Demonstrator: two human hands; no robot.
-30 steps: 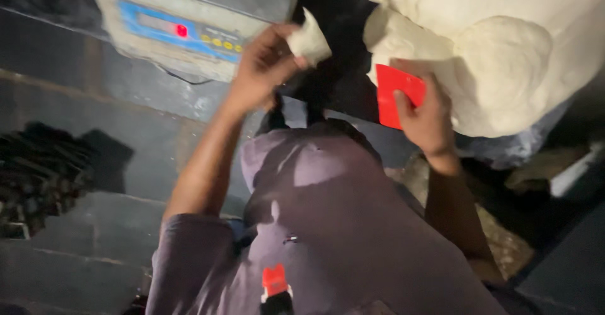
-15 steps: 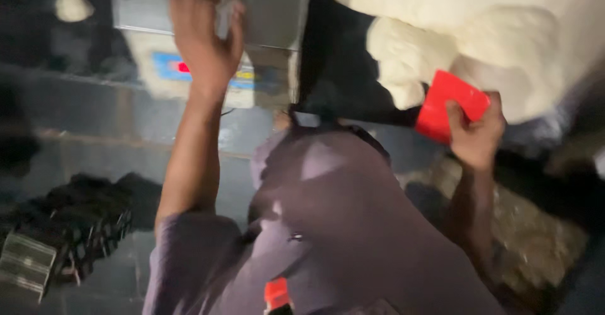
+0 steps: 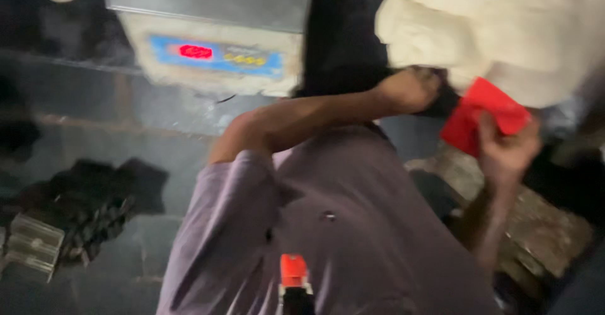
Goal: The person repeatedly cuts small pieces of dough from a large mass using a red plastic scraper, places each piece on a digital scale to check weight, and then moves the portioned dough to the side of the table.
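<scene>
Dough (image 3: 504,31), pale and lumpy; right hand (image 3: 507,148) grips red scraper (image 3: 482,116), left hand (image 3: 409,89) fisted beside it

Both hands (image 3: 409,89) (image 3: 507,148) forward, closed.

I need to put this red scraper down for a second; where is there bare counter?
Bare dark counter runs left of the scale, above the black heap. Crowded on the right: the dough mass, the left hand beneath it, and the right hand holding the red scraper.

Scale (image 3: 214,50) left; dough mass (image 3: 517,31) right.
</scene>
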